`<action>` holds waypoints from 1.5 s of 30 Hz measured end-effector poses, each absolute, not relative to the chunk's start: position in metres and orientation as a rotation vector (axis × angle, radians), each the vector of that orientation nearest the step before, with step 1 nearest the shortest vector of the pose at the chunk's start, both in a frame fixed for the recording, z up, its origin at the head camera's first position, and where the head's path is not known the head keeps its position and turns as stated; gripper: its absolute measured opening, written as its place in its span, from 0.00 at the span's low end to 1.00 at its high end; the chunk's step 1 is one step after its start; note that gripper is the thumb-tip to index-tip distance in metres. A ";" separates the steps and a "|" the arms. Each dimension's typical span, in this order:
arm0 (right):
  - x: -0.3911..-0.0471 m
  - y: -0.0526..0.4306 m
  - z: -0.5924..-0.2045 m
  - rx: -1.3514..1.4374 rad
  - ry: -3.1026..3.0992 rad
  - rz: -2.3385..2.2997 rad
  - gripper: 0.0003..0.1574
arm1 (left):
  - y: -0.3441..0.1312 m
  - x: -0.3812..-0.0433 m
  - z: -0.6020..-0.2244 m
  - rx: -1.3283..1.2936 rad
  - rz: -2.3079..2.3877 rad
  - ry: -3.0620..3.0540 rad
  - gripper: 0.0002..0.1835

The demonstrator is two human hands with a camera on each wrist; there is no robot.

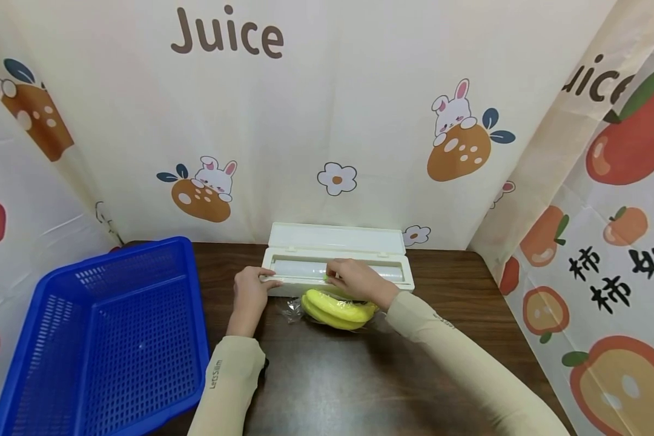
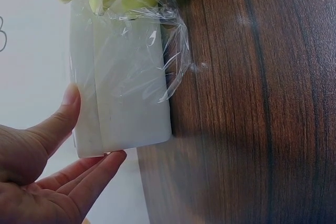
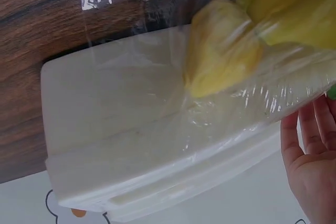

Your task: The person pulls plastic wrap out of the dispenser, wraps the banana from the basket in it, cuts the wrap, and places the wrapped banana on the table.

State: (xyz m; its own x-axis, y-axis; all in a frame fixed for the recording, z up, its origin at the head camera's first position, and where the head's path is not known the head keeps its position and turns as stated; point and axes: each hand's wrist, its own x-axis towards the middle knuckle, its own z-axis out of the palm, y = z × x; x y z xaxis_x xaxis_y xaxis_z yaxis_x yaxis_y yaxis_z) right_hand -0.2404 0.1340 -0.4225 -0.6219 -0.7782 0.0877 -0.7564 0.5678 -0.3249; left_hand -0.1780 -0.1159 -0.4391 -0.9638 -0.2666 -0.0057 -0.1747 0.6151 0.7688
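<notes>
Bananas (image 1: 338, 310), bright yellow bunch, clear crinkled plastic film (image 2: 181, 51) over and beside them, lie on dark brown wood-grain worktop (image 1: 316, 381), just in front of long white plastic dispenser box (image 1: 291, 287); hinged white lid (image 1: 338, 237) up, pale film roll (image 1: 294, 267) inside. Left hand (image 1: 251, 295) pinches box's left end, thumb against fingers. Right hand (image 1: 356, 280), fingers curled, seems to pinch small green tab (image 3: 331, 92) near mid-front edge; fingertips partly hidden. Risks, from where I stand: box could skid or twist if left grip slackens during a sideways pull. Crooked tab travel might snag or tear film raggedly. Loose film may cling to itself, bunching. Low right-hand sweep could roll the bunch.
</notes>
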 end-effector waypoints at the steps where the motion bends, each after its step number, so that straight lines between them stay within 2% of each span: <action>1: -0.240 0.134 -0.423 -1.324 2.723 -0.514 0.04 | -0.116 -0.178 -0.439 0.377 -1.283 -2.725 0.14; 45: -0.240 0.161 -0.428 -1.324 2.743 -0.571 0.06 | -0.116 -0.179 -0.438 0.427 -1.309 -2.738 0.14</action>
